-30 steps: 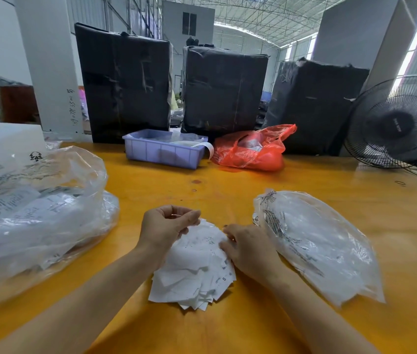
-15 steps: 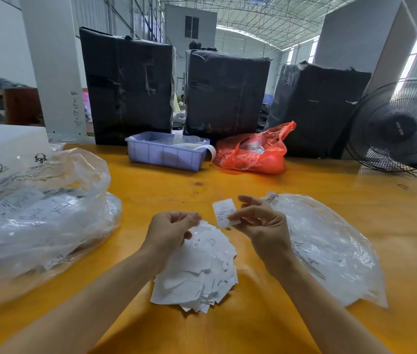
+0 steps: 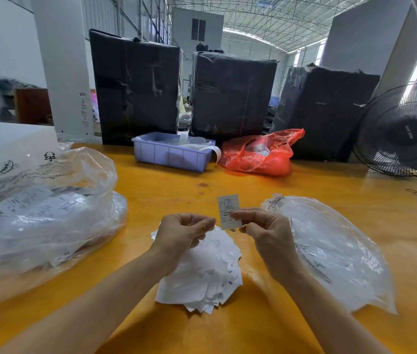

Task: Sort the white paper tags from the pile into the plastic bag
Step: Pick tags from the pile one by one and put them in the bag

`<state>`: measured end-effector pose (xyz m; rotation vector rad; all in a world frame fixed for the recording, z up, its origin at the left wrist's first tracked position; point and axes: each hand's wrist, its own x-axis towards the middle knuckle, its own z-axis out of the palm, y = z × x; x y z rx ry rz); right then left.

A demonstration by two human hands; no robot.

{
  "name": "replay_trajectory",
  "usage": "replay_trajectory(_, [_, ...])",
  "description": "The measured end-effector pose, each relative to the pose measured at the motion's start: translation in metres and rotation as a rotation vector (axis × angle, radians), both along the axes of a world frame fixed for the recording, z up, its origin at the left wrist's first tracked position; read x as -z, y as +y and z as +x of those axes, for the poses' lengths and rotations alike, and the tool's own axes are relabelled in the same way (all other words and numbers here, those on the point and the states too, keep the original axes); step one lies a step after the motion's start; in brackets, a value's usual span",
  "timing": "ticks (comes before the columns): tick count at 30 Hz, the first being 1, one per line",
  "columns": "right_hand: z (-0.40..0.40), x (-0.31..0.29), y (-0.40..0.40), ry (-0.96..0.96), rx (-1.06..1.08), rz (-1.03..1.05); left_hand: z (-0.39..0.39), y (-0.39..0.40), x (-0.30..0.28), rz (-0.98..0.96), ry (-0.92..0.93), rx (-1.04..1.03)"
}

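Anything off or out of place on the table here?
Nothing stands out. Right hand pinches one tag upright above the pile; the bag lies flat to its right. Left hand is curled over the pile.

Along the far edge of the yellow table (image 3: 330, 200) stand three black-wrapped bales (image 3: 138, 88), with a lavender plastic bin (image 3: 171, 155) and a red plastic bag (image 3: 261, 157) just in front, centre frame. A black fan (image 3: 404, 131) fills the right edge. A white column (image 3: 61, 67) rises at upper left.
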<state>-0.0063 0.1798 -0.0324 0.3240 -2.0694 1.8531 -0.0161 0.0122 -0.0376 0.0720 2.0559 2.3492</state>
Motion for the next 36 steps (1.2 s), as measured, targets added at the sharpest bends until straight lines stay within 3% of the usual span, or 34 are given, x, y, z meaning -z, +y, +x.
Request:
replay_trajectory(15, [0.0009, -0.0030, -0.0019, -0.097, -0.005, -0.286, 0.0023, 0.0062, 0.0068, 0.025, 0.041, 0.022])
replay_trajectory(36, [0.0040, 0.0000, -0.0048, -0.008, 0.014, 0.016, 0.0060, 0.0069, -0.0013, 0.113, -0.113, 0.223])
